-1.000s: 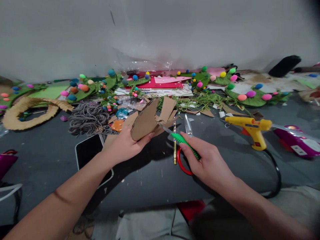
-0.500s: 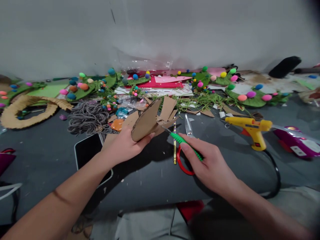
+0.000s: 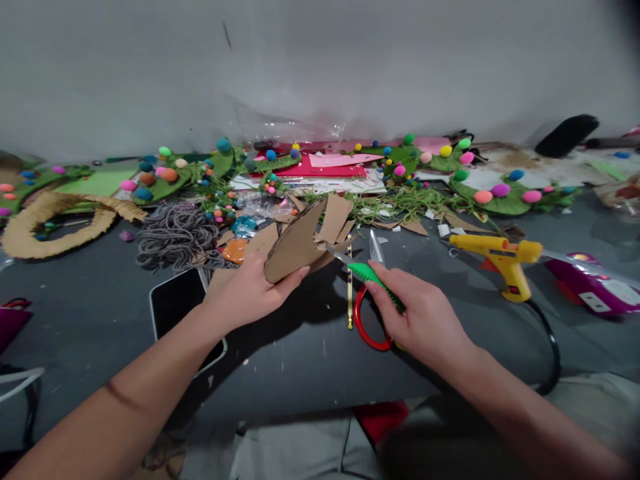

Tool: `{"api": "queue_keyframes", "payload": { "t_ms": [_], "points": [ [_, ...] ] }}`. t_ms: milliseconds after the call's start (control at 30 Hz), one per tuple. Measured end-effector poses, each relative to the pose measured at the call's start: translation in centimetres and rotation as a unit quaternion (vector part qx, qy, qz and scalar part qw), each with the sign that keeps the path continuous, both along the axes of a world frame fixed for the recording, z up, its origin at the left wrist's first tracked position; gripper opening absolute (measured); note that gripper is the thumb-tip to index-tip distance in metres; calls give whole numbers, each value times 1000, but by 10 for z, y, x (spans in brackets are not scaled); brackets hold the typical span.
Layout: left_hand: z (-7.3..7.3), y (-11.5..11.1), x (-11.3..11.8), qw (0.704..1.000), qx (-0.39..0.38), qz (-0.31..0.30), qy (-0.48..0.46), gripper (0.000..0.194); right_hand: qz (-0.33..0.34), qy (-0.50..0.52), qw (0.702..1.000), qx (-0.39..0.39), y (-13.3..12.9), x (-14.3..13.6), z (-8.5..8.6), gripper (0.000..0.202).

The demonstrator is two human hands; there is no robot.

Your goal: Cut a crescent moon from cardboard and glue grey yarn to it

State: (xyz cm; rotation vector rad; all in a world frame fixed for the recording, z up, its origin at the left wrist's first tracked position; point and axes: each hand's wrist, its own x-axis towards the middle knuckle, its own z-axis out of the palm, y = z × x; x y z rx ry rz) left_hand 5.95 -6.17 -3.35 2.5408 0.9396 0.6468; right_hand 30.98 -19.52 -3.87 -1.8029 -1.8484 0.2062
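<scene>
My left hand (image 3: 255, 290) is closed around a curved piece of cardboard (image 3: 295, 247), held up above the table with the thumb along its lower edge. In my right hand (image 3: 417, 310) is a green utility knife (image 3: 373, 277). Its blade points left and its tip meets the torn right edge of the cardboard. Under the right hand lie red-handled scissors (image 3: 359, 320), partly hidden, with the blades pointing away. A pencil (image 3: 350, 293) lies just left of them.
A phone (image 3: 177, 300) lies under my left forearm. Grey yarn (image 3: 175, 237) and a wrapped ring (image 3: 20, 230) are at the left. A yellow glue gun (image 3: 500, 253) with a black cord lies at the right. Green leaf pieces with pompoms (image 3: 500, 197) line the back.
The knife has shifted slightly and its blade looks longer and flatter against the cardboard's edge. My left hand and the cardboard have barely moved.
</scene>
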Motion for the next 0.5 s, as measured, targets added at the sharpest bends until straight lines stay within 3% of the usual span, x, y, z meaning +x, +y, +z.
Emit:
{"api": "queue_keyframes", "payload": {
  "t_ms": [100, 267, 400, 500],
  "points": [
    [0, 0, 0, 1000, -8, -6, -6, 42, -4, -70, 997, 17, 0, 4, -3, 43],
    [-2, 0, -1, 1000, 2, -1, -23, 44, -70, -171, 983, 2, 5, 14, -5, 46],
    [-2, 1, -1, 1000, -1, -5, -17, 42, -37, 14, 999, -8, 6, 12, 1, 44],
    [0, 1, 0, 1000, 7, -7, -5, 40, 15, 174, 984, -24, 2, -1, 10, 40]
  ]
}}
